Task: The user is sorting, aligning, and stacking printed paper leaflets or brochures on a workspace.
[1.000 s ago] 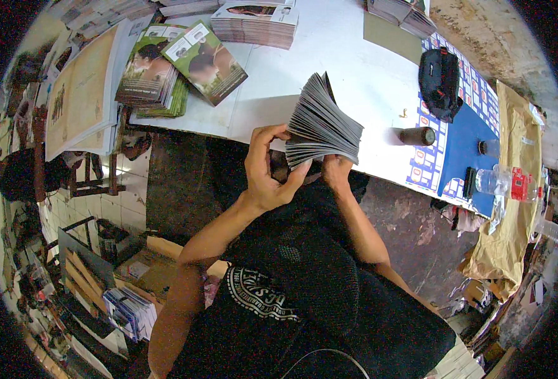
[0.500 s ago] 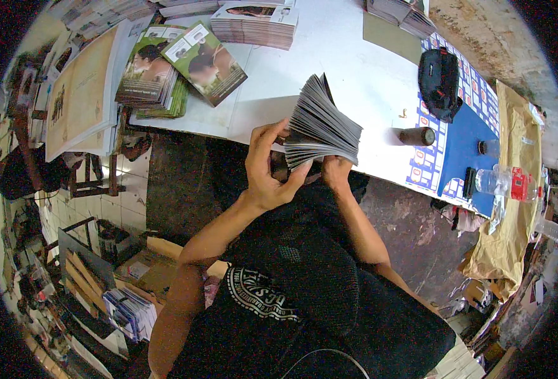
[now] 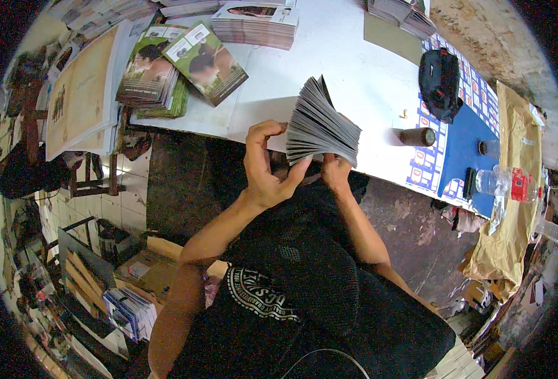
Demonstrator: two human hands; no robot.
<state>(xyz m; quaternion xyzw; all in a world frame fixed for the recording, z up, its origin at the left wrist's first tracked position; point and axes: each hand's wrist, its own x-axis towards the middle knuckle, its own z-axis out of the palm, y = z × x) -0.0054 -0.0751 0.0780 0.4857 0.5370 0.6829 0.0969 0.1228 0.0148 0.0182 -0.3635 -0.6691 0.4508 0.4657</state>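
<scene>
A thick stack of paper with grey edges is held up over the table's near edge, its layers fanned wider toward the far left. I cannot tell whether these are loose sheets or thin booklets. At its left side is my left hand, the thumb pressed to the lower left corner and the fingers curled by the left edge. My right hand grips the near right end from below; its fingers are partly hidden by the paper. A dark cylindrical object stands on the white table to the right.
Green-covered booklets lie at the far left, beside large printed sheets. Behind them is a booklet pile. A black pouch, a blue mat and a plastic bottle occupy the right. Brown paper hangs past the table.
The layers of the stack have shifted slightly, with the spread in them closing up a little. My left fingers have moved slightly at the left edge; my right hand stays in place.
</scene>
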